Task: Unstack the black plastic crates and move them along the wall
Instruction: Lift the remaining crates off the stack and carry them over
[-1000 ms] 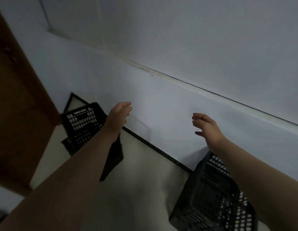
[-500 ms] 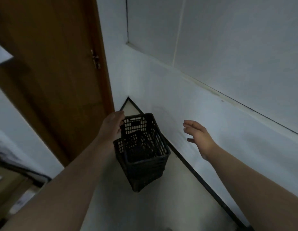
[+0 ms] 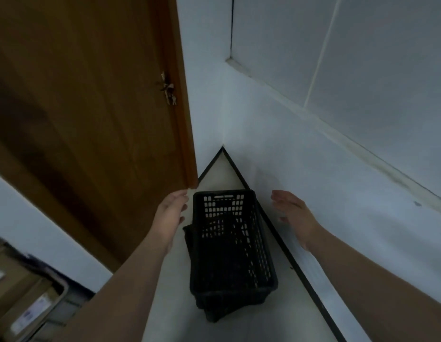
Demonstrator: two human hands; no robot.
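Observation:
A stack of black plastic crates [image 3: 229,253] with perforated walls stands on the pale floor near the room's corner, close to the white wall on the right. The top crate sits slightly askew on the one below, whose edge shows at the left and bottom. My left hand [image 3: 171,213] hovers just left of the top crate's far rim, fingers apart, holding nothing. My right hand [image 3: 293,213] hovers to the right of the crate, in front of the wall, also open and empty.
A brown wooden door [image 3: 91,107] with a metal handle [image 3: 168,88] fills the left. The white wall [image 3: 338,193] with a black skirting strip [image 3: 301,275] runs along the right. Cardboard boxes [image 3: 19,299] sit at the lower left.
The view has swung left from the wall to the corner stack. Both hands have come closer to the top crate, one on each side. The crate seen at the right a second ago is out of view.

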